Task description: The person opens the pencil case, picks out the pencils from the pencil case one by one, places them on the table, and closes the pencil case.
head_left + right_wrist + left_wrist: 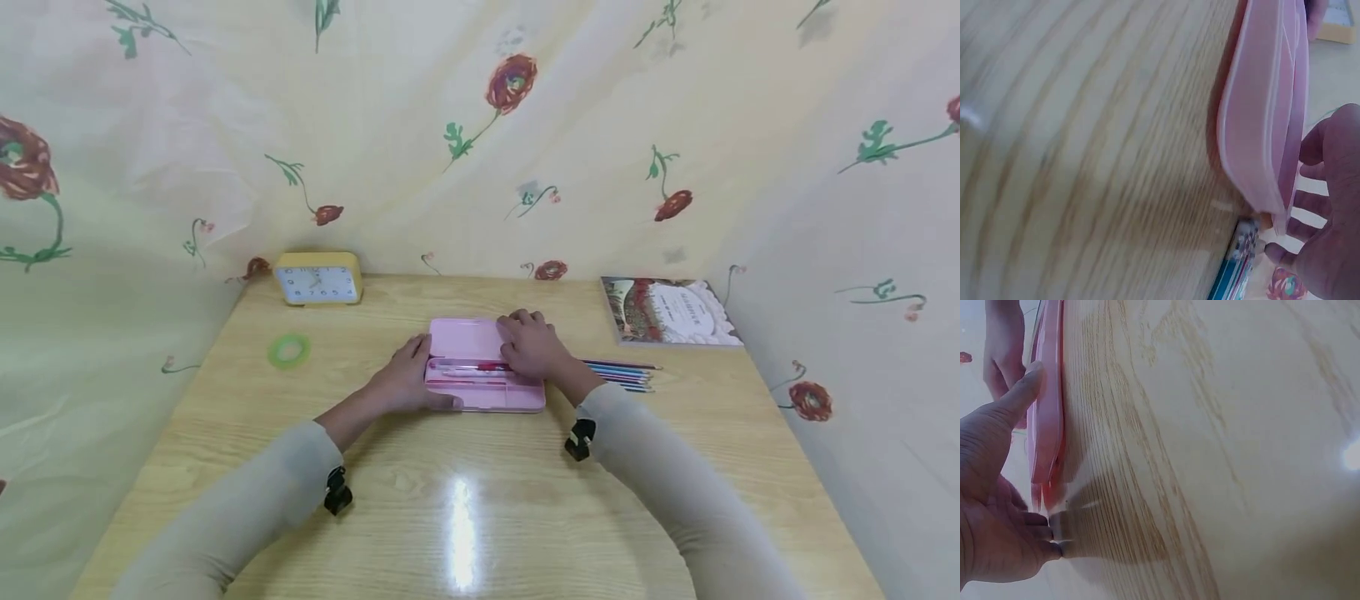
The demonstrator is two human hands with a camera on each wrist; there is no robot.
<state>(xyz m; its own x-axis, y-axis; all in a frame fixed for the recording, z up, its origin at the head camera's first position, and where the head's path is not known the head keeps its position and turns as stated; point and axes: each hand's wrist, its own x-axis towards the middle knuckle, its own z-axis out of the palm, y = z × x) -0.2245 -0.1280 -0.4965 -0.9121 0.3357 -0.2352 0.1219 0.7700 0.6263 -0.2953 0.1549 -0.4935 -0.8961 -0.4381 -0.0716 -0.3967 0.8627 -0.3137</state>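
Observation:
A pink pencil case [525, 402] lies on the table with its lid [463, 338] laid back. Inside it are a red-and-white pen [472, 367] and other slim items too small to tell apart. My left hand [405, 379] grips the case's left end, thumb on the front wall and fingers along the side. At the right end, my right hand [534, 348] reaches over the case and holds the lid's right edge between thumb and fingers. In the right wrist view, the fingers bend by the lid's edge; their exact contact is partly hidden.
Several coloured pencils [622, 377] lie just right of the case, partly behind the right forearm. A book [675, 312] is at the back right. A yellow clock [318, 279] stands at the back left, with a green tape roll [288, 351] in front. A floral curtain [390, 125] hangs behind.

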